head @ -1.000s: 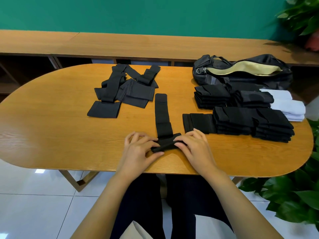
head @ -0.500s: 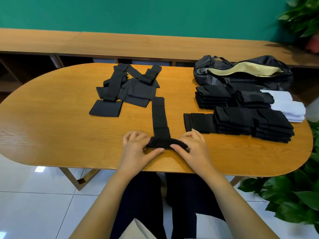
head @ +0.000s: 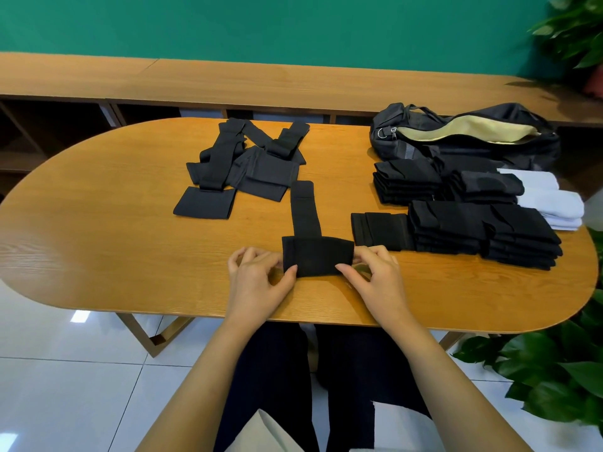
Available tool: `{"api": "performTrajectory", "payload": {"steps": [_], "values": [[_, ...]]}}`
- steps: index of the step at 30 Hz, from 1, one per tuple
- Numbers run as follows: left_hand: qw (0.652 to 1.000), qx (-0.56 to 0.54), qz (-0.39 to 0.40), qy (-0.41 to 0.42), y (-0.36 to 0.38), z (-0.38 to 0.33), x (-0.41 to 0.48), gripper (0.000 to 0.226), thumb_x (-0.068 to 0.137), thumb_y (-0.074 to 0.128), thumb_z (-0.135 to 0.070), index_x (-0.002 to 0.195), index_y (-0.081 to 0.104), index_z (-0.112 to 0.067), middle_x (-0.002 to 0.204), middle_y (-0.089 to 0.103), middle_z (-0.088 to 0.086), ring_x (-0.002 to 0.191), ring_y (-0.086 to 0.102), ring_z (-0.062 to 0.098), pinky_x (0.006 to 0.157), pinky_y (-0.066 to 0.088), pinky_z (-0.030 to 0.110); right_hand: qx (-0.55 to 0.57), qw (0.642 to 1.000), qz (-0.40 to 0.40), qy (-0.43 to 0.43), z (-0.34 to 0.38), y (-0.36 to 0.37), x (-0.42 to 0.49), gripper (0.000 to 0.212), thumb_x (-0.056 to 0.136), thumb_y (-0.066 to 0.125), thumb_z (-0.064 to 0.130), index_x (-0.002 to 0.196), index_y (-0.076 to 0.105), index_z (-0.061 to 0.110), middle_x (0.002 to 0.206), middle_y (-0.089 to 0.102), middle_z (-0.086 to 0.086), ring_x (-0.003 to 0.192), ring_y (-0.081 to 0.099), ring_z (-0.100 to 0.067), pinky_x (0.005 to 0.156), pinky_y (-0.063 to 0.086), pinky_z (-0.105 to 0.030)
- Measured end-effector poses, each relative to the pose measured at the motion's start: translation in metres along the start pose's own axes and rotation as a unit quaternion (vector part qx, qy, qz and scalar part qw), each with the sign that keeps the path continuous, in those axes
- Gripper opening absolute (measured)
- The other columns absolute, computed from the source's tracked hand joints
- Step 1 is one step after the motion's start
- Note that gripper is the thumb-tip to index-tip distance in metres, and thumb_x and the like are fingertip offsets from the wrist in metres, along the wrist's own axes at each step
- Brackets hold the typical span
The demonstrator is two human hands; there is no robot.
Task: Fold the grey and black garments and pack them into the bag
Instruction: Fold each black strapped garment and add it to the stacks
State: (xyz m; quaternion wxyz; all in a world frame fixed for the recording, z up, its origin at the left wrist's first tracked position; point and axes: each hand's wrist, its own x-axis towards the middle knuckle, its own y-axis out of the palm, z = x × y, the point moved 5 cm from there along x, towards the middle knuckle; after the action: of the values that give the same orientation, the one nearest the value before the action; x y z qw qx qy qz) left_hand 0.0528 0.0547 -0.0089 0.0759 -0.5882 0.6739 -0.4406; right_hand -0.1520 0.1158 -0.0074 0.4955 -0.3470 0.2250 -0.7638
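Near end of garment (head: 316,256) now flipped flat over its strip, no longer bunched: first fold done. Pinched at both sides by left hand (head: 257,278) and right hand (head: 375,275), at table (head: 130,239) front edge.

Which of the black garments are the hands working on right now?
The long black strip in the middle: the left hand and right hand pinch the sides of its folded near end. The loose pile behind and the folded stacks to the right are not held.

Forearms (head: 208,363) bare; dark trousers (head: 277,370); pale cloth (head: 261,432) at waist, possibly shirt
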Motion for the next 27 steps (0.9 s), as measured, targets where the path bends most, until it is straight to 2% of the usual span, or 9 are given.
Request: {"api": "performTrajectory", "payload": {"steps": [3,6,9,13,16,18,22,25,27], "values": [[1.000,-0.003,-0.007,-0.015,-0.001,0.001,0.001,0.027,0.084,0.057,-0.052,0.095,0.064,-0.028,0.074,0.056,-0.017,0.088,0.051,0.005,0.110,0.027,0.048,0.004,1.000,-0.022,0.020,-0.003,-0.001,0.000,0.037,0.084,0.069,0.040,0.118,0.063,0.024,0.096,0.057,0.008,0.102,0.048,-0.017,0.079,0.030,-0.012],[0.999,-0.016,-0.009,-0.029,-0.003,0.000,0.001,0.049,0.083,0.070,-0.039,0.129,0.056,-0.027,0.073,0.060,-0.018,0.095,0.055,0.004,0.113,0.021,0.041,-0.020,0.999,-0.041,0.004,-0.002,-0.003,0.001,0.044,0.084,0.068,0.044,0.124,0.059,0.027,0.087,0.061,0.012,0.099,0.051,-0.015,0.088,0.030,-0.023],[0.999,-0.015,-0.014,-0.028,-0.004,-0.001,0.001,0.063,0.082,0.070,-0.039,0.139,0.047,-0.028,0.072,0.061,-0.018,0.095,0.056,0.001,0.111,0.019,0.035,-0.040,0.998,-0.043,-0.008,0.002,-0.004,0.002,0.046,0.085,0.068,0.043,0.127,0.056,0.027,0.080,0.059,0.015,0.094,0.052,-0.010,0.094,0.031,-0.029],[0.999,-0.006,-0.015,-0.027,-0.003,0.001,0.000,0.062,0.081,0.073,-0.036,0.137,0.048,-0.031,0.071,0.060,-0.017,0.092,0.054,0.000,0.110,0.019,0.034,-0.082,0.996,-0.035,-0.017,0.005,-0.002,0.001,0.046,0.085,0.069,0.042,0.127,0.057,0.026,0.078,0.057,0.014,0.090,0.050,-0.009,0.090,0.030,-0.028],[1.000,0.007,-0.011,-0.024,-0.004,0.000,0.000,0.049,0.082,0.070,-0.040,0.129,0.056,-0.034,0.074,0.058,-0.017,0.089,0.051,0.001,0.107,0.024,0.036,-0.111,0.992,-0.044,-0.040,0.007,-0.002,0.001,0.037,0.084,0.071,0.039,0.117,0.063,0.023,0.085,0.056,0.012,0.090,0.049,-0.011,0.085,0.037,-0.032],[1.000,0.007,0.000,0.002,-0.004,-0.001,0.001,0.040,0.082,0.062,-0.052,0.119,0.062,-0.036,0.085,0.057,-0.019,0.095,0.048,0.002,0.104,0.026,0.038,-0.129,0.987,-0.057,-0.071,0.009,-0.002,0.000,0.029,0.086,0.070,0.037,0.111,0.067,0.022,0.097,0.059,0.008,0.097,0.049,-0.013,0.085,0.038,-0.032],[0.996,-0.014,0.079,0.044,0.002,-0.005,0.001,0.054,0.072,0.054,-0.072,0.114,0.065,-0.040,0.120,0.050,-0.026,0.118,0.033,-0.005,0.109,0.013,0.032,-0.139,0.985,-0.020,-0.102,0.011,0.003,-0.002,0.032,0.096,0.047,0.041,0.114,0.068,0.026,0.118,0.063,0.010,0.117,0.045,-0.010,0.097,0.027,-0.028],[0.990,0.021,0.128,0.057,0.007,-0.006,0.002,0.053,0.072,0.064,-0.067,0.118,0.062,-0.042,0.128,0.049,-0.027,0.125,0.029,-0.003,0.117,0.007,0.042,-0.140,0.986,-0.002,-0.089,0.009,0.005,-0.001,0.026,0.099,0.049,0.033,0.115,0.069,0.026,0.119,0.065,0.011,0.118,0.045,-0.009,0.099,0.024,-0.026],[0.990,0.024,0.124,0.054,0.007,-0.005,0.002,0.046,0.076,0.066,-0.060,0.118,0.062,-0.041,0.126,0.051,-0.027,0.125,0.031,-0.002,0.118,0.007,0.045,-0.132,0.988,-0.002,-0.081,0.008,0.006,0.000,0.028,0.099,0.047,0.032,0.115,0.069,0.025,0.118,0.066,0.011,0.117,0.046,-0.008,0.099,0.024,-0.025]]}}
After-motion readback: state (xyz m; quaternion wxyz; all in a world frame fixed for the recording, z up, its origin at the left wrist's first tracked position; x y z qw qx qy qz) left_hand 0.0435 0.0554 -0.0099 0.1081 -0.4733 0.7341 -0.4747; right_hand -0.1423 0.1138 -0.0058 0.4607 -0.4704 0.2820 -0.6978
